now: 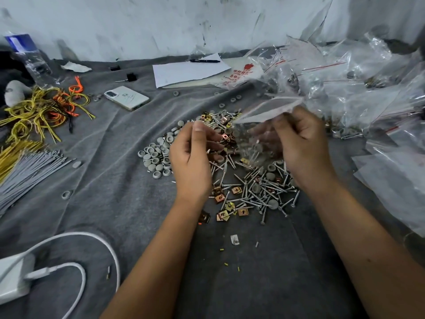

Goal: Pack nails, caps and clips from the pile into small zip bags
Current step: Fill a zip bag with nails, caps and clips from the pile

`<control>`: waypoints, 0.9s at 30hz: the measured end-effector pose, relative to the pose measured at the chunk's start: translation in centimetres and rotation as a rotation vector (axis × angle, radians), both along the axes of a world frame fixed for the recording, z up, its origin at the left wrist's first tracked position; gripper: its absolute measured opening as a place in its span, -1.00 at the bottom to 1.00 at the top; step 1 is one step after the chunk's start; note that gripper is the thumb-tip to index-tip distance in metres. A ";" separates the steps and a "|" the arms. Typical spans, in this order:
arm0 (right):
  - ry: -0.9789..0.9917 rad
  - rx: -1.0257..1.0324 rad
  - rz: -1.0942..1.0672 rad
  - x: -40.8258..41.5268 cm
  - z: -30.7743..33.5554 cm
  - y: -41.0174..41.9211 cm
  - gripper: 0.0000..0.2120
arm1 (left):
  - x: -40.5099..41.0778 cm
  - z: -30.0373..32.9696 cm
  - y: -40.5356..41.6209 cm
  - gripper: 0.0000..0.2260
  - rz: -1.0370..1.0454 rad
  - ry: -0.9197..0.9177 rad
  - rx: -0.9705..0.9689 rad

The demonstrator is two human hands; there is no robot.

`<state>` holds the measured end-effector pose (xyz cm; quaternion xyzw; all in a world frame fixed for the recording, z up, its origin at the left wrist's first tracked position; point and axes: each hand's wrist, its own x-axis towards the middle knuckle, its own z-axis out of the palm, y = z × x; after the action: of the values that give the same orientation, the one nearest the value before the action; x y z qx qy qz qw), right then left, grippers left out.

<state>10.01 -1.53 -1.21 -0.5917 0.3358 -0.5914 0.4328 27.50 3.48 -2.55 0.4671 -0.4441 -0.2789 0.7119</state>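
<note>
A mixed pile of silver nails (259, 194), grey round caps (156, 157) and brass-coloured clips (226, 208) lies on the grey cloth in the middle. My right hand (301, 146) pinches a small clear zip bag (255, 134) above the pile, its mouth spread open toward the left. Several nails show inside the bag. My left hand (193, 157) hovers beside the bag's mouth with fingers curled and thumb raised; whether it holds small pieces I cannot tell.
Filled and empty zip bags (345, 84) heap up at the right. A phone (126, 97), paper (188, 70) with a pen, yellow and orange wires (41, 109), grey sticks (25, 173) and a white charger with cable (13, 277) lie at the left.
</note>
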 end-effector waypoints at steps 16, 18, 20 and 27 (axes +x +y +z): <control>0.287 0.363 0.287 0.2 0.1 0.3 -0.77 | 0.4 -0.6 -0.6 -0.84 -0.225 -0.033 0.198; 0.237 0.339 0.218 0.2 0.3 0.3 -0.70 | 0.6 -0.6 -0.6 -0.83 -0.222 -0.042 0.205; 0.170 0.299 0.122 0.3 0.3 0.2 -0.75 | 0.5 -0.7 -0.6 -0.80 -0.248 -0.047 0.202; 0.140 0.204 0.015 0.5 0.1 0.3 -0.81 | 0.1 -0.2 -0.3 -0.73 -0.348 -0.063 0.163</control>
<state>10.55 -1.22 -1.10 -0.5870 0.4190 -0.5083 0.4706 27.64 3.20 -2.73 0.4477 -0.5160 -0.4180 0.5988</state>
